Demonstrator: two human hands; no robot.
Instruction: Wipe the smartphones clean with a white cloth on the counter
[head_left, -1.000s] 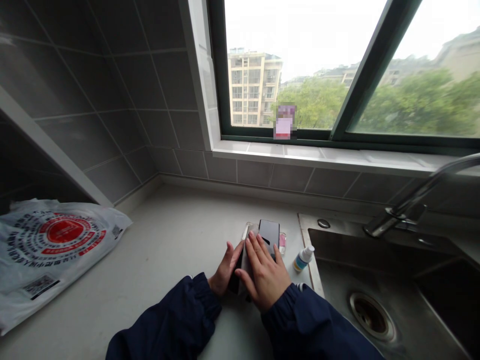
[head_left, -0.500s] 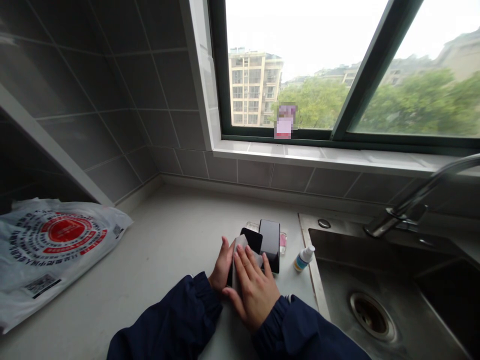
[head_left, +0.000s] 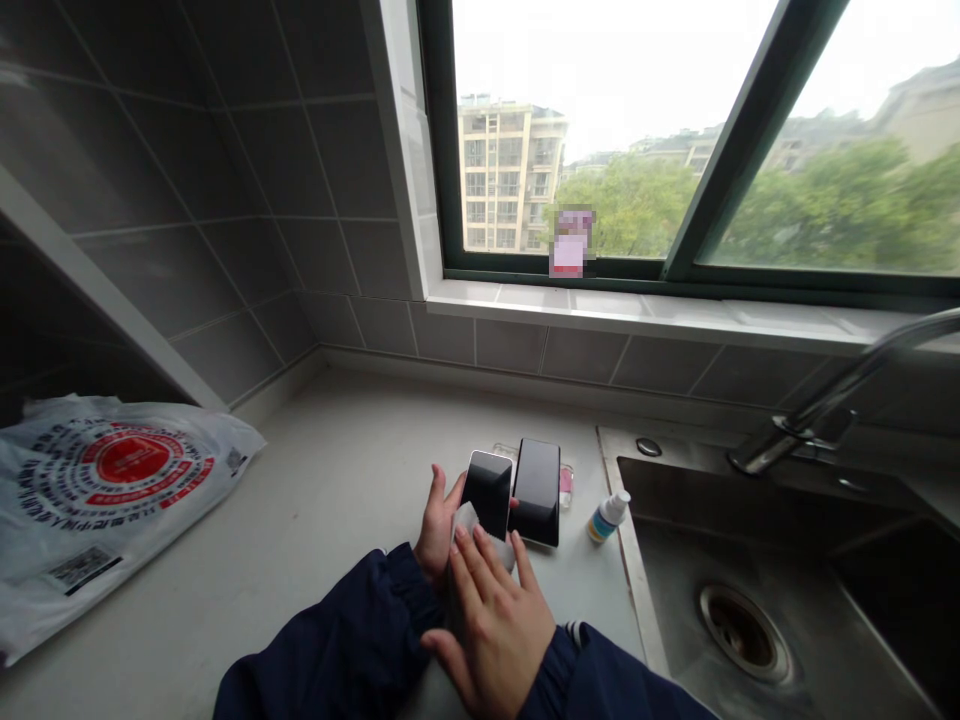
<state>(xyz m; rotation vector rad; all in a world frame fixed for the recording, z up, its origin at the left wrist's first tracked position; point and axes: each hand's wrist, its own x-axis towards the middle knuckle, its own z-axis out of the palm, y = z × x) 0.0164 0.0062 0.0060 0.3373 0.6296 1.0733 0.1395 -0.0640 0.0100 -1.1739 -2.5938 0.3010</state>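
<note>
Far right, steel sink (head_left: 787, 560), basin bare. Far left, printed plastic bag (head_left: 97, 500), contents hidden. Centre counter: right hand (head_left: 491, 620) spread flat, pressing white cloth (head_left: 469, 525) onto phone (head_left: 487, 490); left hand (head_left: 435, 520) gripping phone's left edge. Second phone (head_left: 538, 490) just right. Small bottle (head_left: 606, 515) beside sink.

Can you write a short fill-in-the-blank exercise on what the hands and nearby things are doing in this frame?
1. The left hand holds the edge of a glossy black ____, which has a second one lying beside it.
2. The right hand presses a small white ____ against its lower end.
3. The little white bottle with a blue label stands beside the steel ____.
4. The white plastic bag with red print lies on the grey ____.

Missing words: phone; cloth; sink; countertop
</note>
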